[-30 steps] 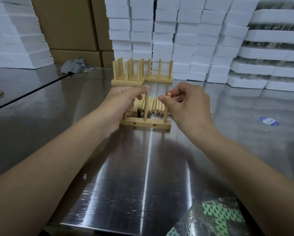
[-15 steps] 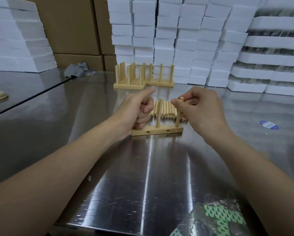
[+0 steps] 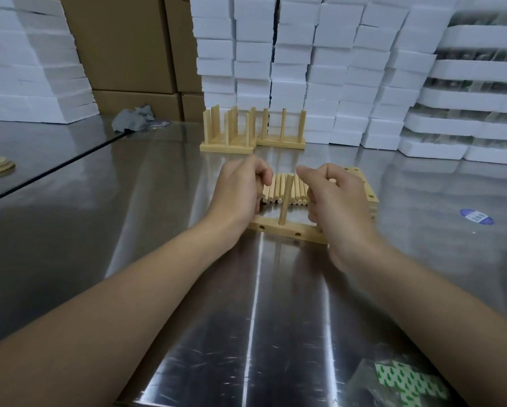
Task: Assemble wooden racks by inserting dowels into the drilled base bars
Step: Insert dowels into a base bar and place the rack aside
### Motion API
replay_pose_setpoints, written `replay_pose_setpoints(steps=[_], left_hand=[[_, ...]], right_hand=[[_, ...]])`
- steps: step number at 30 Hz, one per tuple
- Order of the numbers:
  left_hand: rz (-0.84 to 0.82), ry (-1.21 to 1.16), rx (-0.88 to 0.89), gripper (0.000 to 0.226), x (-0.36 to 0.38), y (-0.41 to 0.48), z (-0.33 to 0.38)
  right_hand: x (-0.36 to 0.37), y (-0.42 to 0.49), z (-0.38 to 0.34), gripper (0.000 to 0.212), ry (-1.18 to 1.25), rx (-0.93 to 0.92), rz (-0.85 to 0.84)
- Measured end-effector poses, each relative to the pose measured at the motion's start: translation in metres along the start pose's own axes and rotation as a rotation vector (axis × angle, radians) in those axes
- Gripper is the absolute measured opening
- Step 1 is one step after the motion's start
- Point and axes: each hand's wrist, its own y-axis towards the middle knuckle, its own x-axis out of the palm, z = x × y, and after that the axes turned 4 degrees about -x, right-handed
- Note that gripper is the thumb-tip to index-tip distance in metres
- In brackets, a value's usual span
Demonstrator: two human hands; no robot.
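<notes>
Your base bar (image 3: 287, 230) lies on the table (image 3: 158, 230) just in front of you, its long axis running left to right and its side holes facing you. One dowel (image 3: 284, 201) stands upright in its middle. Your right hand (image 3: 337, 207) curls over the bar's right end, seemingly gripping a second dowel (image 3: 332, 180). Your left hand (image 3: 240, 192) curls at the left end; I cannot tell what it holds. Loose dowels (image 3: 275, 192) lie behind the bar, pointing away from you.
</notes>
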Motion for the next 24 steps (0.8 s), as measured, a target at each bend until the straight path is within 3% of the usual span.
replay_pose_setpoints(steps=[3, 6, 8, 14, 20, 24], left_hand=[[0.186, 0.026, -0.004, 0.032, 0.003, 0.001, -0.003], [0.249, -0.005, 0.015, 0.031, 0.007, 0.001, -0.005], [0.266, 0.005, 0.028, 0.033, 0.011, 0.0, -0.007], [0.225, -0.037, 0.024, 0.03, 0.018, -0.004, -0.007], [0.184, -0.083, 0.071, 0.03, 0.017, -0.004, -0.009], [0.227, -0.064, 0.067, 0.031, 0.018, -0.002, -0.011]], right_hand=[[0.004, -0.005, 0.002, 0.035, 0.03, 0.003, 0.08], [0.01, -0.008, 0.004, 0.046, 0.073, 0.009, 0.086], [0.014, -0.007, 0.005, 0.053, 0.122, 0.017, 0.109], [0.014, -0.002, 0.007, 0.041, 0.226, 0.053, 0.176], [0.012, 0.002, 0.012, 0.034, 0.133, -0.047, 0.12], [0.01, 0.007, 0.01, 0.036, 0.204, -0.051, 0.034]])
